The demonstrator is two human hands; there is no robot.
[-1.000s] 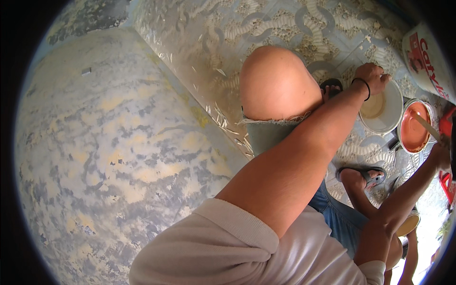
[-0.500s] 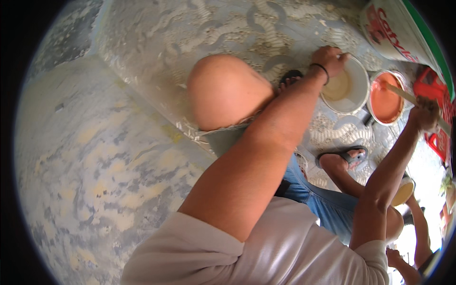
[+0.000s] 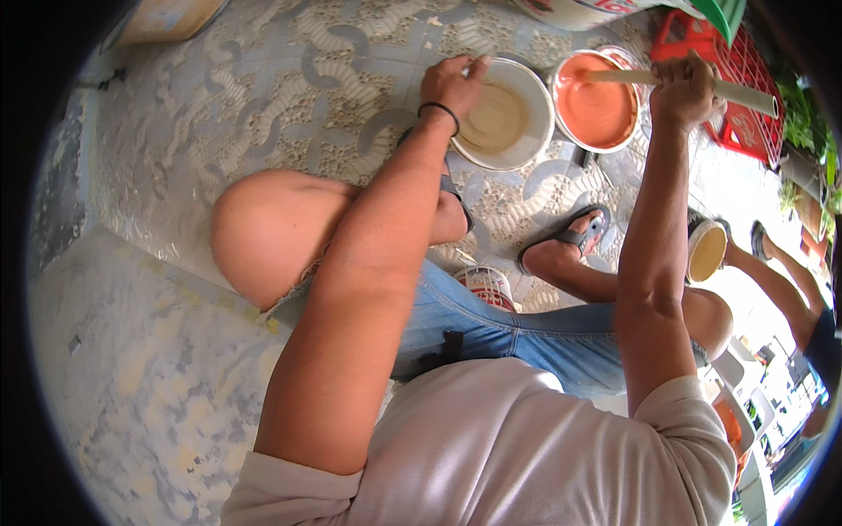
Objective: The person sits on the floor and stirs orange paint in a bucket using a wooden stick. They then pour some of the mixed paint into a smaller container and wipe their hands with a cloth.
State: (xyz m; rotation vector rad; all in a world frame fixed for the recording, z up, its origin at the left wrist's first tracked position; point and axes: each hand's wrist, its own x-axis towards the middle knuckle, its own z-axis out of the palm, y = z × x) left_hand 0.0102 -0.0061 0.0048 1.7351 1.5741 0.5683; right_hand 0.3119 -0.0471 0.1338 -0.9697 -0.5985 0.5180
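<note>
My left hand [image 3: 452, 88] grips the near-left rim of a white bucket [image 3: 533, 92], fingers curled over its edge. Inside lies a shallow tan liquid [image 3: 491, 118]. Just to the right stands a smaller white pail [image 3: 563, 133] of orange paint [image 3: 601, 110]. In my right hand [image 3: 684, 92], closed in a fist, is a long pale stick [image 3: 618, 77]. Its left end reaches into the orange paint, while the thicker end sticks out past my hand to the right.
A red crate [image 3: 745, 88] stands beyond my right hand, near green plants [image 3: 807, 114]. At the top is a large white tub [image 3: 583, 13]. A container of tan material [image 3: 706, 250] sits beside my right knee. Another person's legs [image 3: 785, 298] show at the right. A patchy wall [image 3: 132, 368] borders the left.
My view has swung right, so buckets and arms appear farther left. Both hands keep their holds, and the stick's end stays in the orange paint.
</note>
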